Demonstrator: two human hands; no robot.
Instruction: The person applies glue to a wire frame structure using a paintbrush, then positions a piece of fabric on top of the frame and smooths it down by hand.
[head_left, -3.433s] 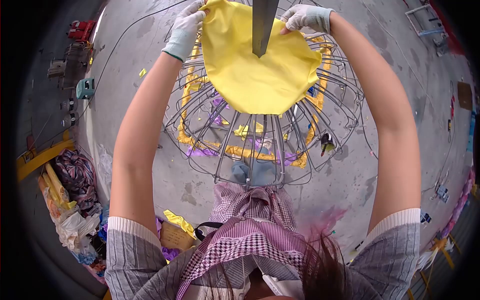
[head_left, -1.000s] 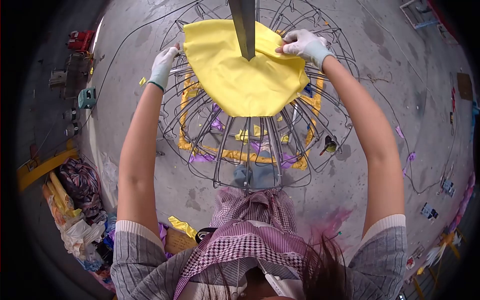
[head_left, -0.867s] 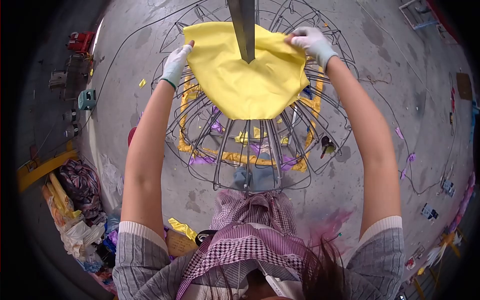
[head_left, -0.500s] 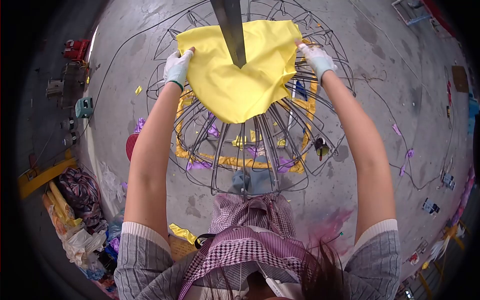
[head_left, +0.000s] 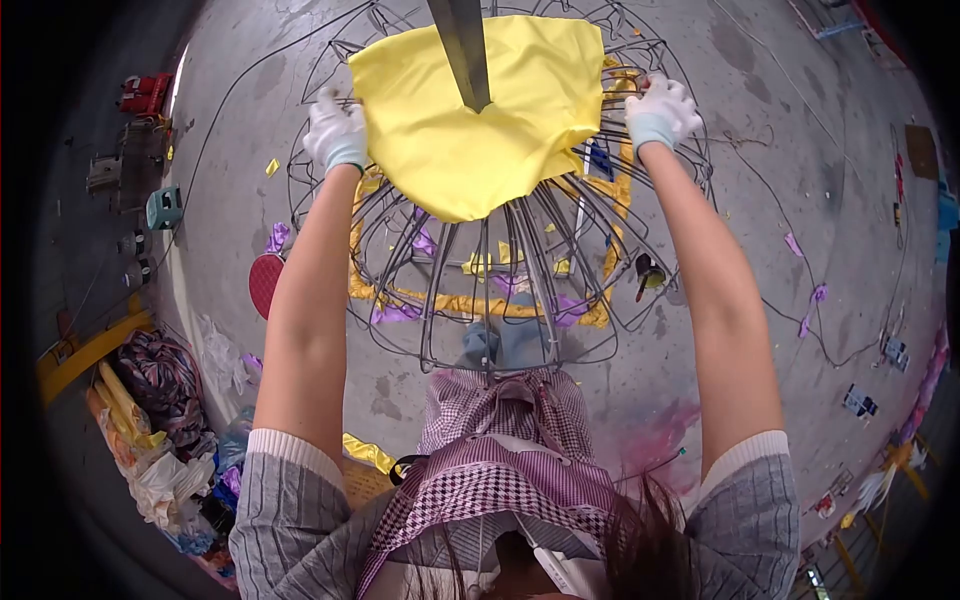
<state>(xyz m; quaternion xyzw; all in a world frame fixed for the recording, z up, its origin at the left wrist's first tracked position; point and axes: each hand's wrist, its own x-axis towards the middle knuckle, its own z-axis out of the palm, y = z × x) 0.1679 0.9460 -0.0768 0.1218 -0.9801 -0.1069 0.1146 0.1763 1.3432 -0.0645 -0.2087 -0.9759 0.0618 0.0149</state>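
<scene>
A yellow cloth [head_left: 480, 165] lies draped over the top of a large wire frame [head_left: 430, 300], around an upright metal post [head_left: 462, 55]. I wear white gloves with pale green cuffs. My left hand [head_left: 336, 132] is beside the cloth's left edge, its fingers bent round the frame's wires. On the other side, my right hand [head_left: 662, 110] is a little apart from the cloth, fingers curled over wires. The fingertips of both hands are partly hidden. Yellow-orange wrapped bars [head_left: 450, 318] form a square low within the frame.
Purple scraps [head_left: 397, 312] and yellow scraps lie on the concrete floor. A red oval object [head_left: 266, 285] is left of the frame. Bundled fabric and plastic bags [head_left: 165, 480] lie at lower left. A teal stool [head_left: 165, 207] stands farther left; a thin cable [head_left: 815, 325] runs along the right.
Both hands have let go of the cloth's edges and moved outward onto the wires. The cloth lies flatter and sits a little higher in view.
</scene>
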